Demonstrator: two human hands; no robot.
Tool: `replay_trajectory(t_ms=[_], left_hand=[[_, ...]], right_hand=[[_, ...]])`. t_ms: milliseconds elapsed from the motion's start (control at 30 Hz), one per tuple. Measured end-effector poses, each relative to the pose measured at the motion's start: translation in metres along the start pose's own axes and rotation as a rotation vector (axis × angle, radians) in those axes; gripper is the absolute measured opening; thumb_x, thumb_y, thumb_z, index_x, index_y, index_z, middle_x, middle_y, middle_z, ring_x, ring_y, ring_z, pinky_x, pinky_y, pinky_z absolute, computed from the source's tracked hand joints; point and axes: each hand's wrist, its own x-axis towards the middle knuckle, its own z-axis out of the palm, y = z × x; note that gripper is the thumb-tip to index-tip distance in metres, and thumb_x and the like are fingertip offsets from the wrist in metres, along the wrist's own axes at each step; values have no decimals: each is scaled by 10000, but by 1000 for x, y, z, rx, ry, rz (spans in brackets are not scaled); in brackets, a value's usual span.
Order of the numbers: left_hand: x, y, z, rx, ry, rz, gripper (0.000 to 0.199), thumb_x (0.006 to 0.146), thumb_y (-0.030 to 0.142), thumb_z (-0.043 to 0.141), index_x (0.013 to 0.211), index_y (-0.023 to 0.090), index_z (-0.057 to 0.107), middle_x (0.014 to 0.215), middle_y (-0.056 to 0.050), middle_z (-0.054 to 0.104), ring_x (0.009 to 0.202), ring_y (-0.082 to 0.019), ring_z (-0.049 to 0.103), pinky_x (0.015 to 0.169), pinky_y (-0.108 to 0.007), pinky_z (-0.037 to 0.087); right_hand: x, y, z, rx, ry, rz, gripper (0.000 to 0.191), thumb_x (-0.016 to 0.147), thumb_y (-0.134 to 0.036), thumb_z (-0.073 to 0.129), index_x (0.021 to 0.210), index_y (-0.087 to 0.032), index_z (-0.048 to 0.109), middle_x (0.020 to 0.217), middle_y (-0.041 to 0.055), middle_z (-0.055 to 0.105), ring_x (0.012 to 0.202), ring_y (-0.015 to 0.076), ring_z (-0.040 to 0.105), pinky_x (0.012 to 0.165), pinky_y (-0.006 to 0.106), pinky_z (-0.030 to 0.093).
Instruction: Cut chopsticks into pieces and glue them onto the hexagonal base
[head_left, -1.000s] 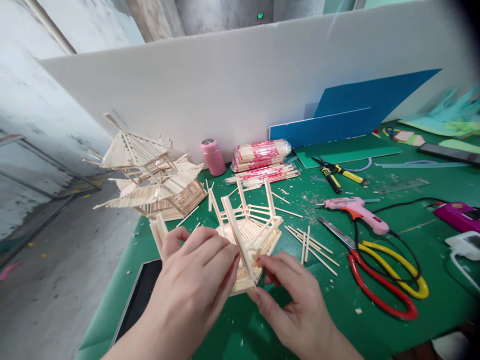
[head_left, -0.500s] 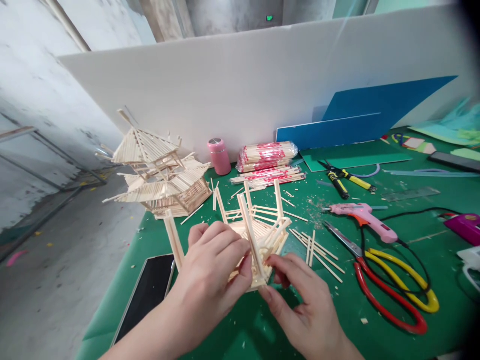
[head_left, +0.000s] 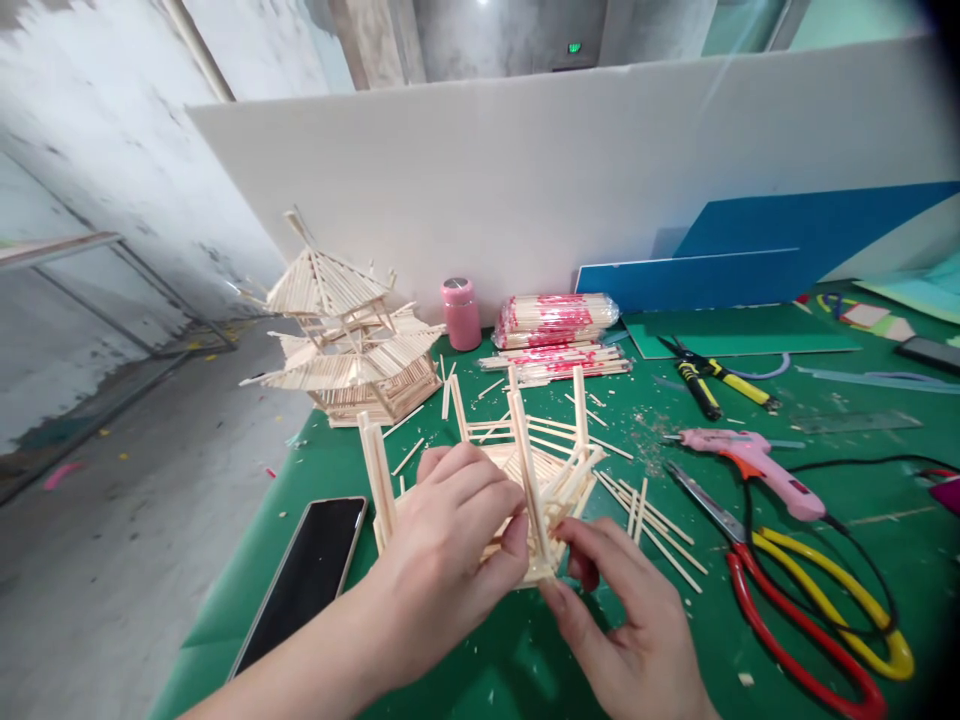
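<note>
Fingers of the left hand (head_left: 442, 550) are bent and close together beside the front post (head_left: 527, 470), but I cannot tell if they pinch something. The right hand (head_left: 637, 610) has its thumb and pointer finger at the bottom corner of the stick frame (head_left: 517, 462), pinching its edge. I cannot see if a small stick is between them.

The stick frame sits near the middle of the picture, low down, on the green table (head_left: 450, 680). It looks about half made to me. It has a floor of sticks, and I can count five tall posts standing up. Thin rails go along the back, and more sticks lean on the right side. The posts have no roof on top. The hands hide the front left part, so I cannot tell if rails are there.

A bigger stick tower (head_left: 330, 370) stands in the upper left part of the picture. It has two roofs, so it looks much more finished.

Loose sticks (head_left: 660, 520) lie just to the right of the stick frame, not joined to it. Big stick packs (head_left: 559, 320) lie behind it. The pink glue gun (head_left: 757, 465) and the scissors (head_left: 709, 505) lie on the right, with no hand on them.
</note>
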Motion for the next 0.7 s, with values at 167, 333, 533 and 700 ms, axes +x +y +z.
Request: replay_trajectory(t_ms=[167,333,533,700], left_hand=[[-2,-1,0,-5,9,12,162,769,73,486,642,130,569,606,-34,567,629,-158,461,616,-333,361],[-1,1,1,-10,25,8,167,763,64,485,634,128,570,600,-35,561,634,-161,462,608,-329,361],[-1,1,0,-12,24,9,162,768,67,485,649,125,578,602,-34,565,634,-161,470,605,-327,370],[-2,4,-8,50,-2,9,92,772,105,526,725,150,591,657,-18,609,699,-178,503,661,-357,367]], right_hand=[[-1,-1,1,12,-4,-5,311,780,-152,566,1087,-154,510,741,17,490,631,129,488,526,245,448],[-1,-1,1,27,1,12,305,786,-151,559,1087,-155,509,747,17,487,638,126,486,532,240,444],[-1,-1,3,26,3,9,309,789,-162,560,1093,-162,506,738,9,481,630,123,480,535,239,434],[-1,-1,4,24,21,33,286,789,-172,561,1071,-148,518,739,11,480,630,120,478,550,239,436]])
